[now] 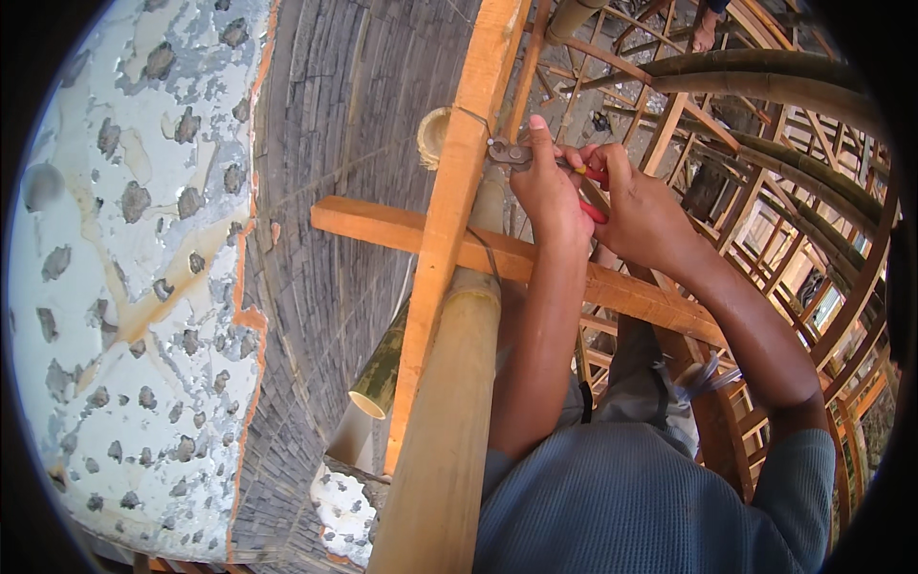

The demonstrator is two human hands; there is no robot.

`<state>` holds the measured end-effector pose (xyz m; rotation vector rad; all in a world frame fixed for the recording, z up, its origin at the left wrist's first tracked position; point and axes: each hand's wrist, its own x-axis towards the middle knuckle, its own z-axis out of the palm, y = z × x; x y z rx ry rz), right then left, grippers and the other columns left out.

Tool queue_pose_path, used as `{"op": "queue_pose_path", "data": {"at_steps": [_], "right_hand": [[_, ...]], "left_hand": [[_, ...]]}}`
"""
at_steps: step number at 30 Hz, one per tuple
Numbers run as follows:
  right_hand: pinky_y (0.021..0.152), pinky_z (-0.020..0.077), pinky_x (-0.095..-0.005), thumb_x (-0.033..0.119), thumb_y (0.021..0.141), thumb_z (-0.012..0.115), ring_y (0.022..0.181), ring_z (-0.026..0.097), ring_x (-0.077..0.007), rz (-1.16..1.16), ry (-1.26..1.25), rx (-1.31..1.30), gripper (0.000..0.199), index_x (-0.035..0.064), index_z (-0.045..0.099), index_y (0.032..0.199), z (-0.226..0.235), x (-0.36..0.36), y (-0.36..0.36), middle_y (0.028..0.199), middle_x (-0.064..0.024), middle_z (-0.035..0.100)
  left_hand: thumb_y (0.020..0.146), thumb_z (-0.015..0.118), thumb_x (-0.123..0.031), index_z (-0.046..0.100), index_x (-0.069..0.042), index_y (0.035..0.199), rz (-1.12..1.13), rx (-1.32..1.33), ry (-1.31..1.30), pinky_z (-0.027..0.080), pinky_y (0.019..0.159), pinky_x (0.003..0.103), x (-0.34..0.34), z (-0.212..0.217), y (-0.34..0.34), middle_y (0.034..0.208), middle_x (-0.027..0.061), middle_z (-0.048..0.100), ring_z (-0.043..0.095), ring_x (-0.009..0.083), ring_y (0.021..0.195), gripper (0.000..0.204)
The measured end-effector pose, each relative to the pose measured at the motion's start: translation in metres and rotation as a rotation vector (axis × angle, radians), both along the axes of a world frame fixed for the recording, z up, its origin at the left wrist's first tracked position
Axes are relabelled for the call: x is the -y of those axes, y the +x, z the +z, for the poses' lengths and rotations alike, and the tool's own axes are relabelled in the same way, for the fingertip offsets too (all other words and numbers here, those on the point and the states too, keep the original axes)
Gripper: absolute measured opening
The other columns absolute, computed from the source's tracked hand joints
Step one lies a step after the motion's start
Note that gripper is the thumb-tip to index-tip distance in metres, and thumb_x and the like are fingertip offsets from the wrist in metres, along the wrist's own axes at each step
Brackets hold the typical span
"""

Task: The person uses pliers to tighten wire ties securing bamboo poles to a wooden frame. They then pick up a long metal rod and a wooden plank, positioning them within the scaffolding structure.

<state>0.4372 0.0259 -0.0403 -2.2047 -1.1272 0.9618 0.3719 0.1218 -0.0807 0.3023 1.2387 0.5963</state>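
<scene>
A pair of pincers [508, 152] with a dark metal head and red handles is between my hands, beside an upright wooden batten [464, 124]. My right hand [643, 206] is closed around the red handles. My left hand [552, 196] is against the pincers just behind the jaws, thumb stretched up and fingers curled, partly hidden. The jaws are by a thin tie wire [471, 116] wrapped around the batten; whether they grip it I cannot tell. Lower, another wire [486, 251] loops where a crosswise batten [368, 220] meets the upright one.
A thick bamboo pole [440, 411] runs alongside the upright batten. Cut bamboo ends [373, 392] stick out near the grey slatted wall [316, 191]. Further left is a pitted white wall [143, 277]. Wooden and bamboo scaffolding [765, 172] fills the right, with another person's hand [705, 31] at the top.
</scene>
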Motion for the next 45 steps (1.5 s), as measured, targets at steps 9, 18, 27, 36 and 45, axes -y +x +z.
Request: {"op": "queue_pose_path", "data": {"at_steps": [9,18,27,36,45], "right_hand": [[0.068,0.0603,-0.033,0.021,0.093,0.072,0.079,0.074,-0.022,-0.217,-0.412,-1.86,0.026,-0.0007,0.061,0.103,-0.034,0.004,0.034,0.087,-0.0121,0.071],[0.061,0.0523,-0.049,0.017,0.083,0.074,0.072,0.068,-0.0403,0.095,0.02,0.106,0.029,0.0029,0.051,0.095,-0.047,0.028,0.017,0.074,-0.0189,0.064],[0.075,0.0568,-0.0392,0.022,0.086,0.08,0.084,0.071,-0.0313,0.129,-0.061,-0.051,0.036,0.0038,0.054,0.103,-0.009,0.027,0.017,0.101,-0.0139,0.067],[0.057,0.0557,-0.0337,0.016,0.085,0.078,0.062,0.07,-0.019,-0.15,-0.394,-0.963,0.03,-0.0027,0.058,0.098,-0.014,0.032,0.017,0.07,-0.011,0.067],[0.07,0.0561,-0.0398,0.021,0.084,0.081,0.07,0.071,-0.0322,0.034,-0.204,-0.299,0.037,0.0013,0.056,0.104,-0.018,0.035,0.0,0.069,-0.0174,0.064]], "left_hand": [[0.102,0.065,-0.039,0.042,-0.014,0.073,-0.207,0.285,0.019,0.055,0.064,0.038,-0.008,-0.028,-0.026,0.056,0.0019,0.043,0.047,0.0178,0.051,0.045],[0.104,0.063,-0.039,0.058,-0.009,0.1,-0.053,0.141,0.027,0.055,0.08,0.041,0.016,-0.003,-0.008,0.082,0.0076,0.061,0.063,0.0201,0.079,0.03],[0.102,0.057,-0.035,0.047,-0.017,0.076,-0.123,0.34,-0.131,0.051,0.063,0.039,0.007,-0.02,-0.023,0.05,-0.0024,0.033,0.038,0.0146,0.044,0.034],[0.105,0.049,-0.032,0.053,-0.013,0.092,0.025,0.748,-0.081,0.057,0.078,0.042,0.018,-0.007,-0.031,0.075,0.0026,0.056,0.06,0.0174,0.069,0.023],[0.101,0.058,-0.03,0.045,-0.016,0.083,-0.21,0.364,-0.041,0.046,0.057,0.034,0.002,-0.015,-0.024,0.058,-0.0032,0.037,0.039,0.012,0.049,0.027]]}}
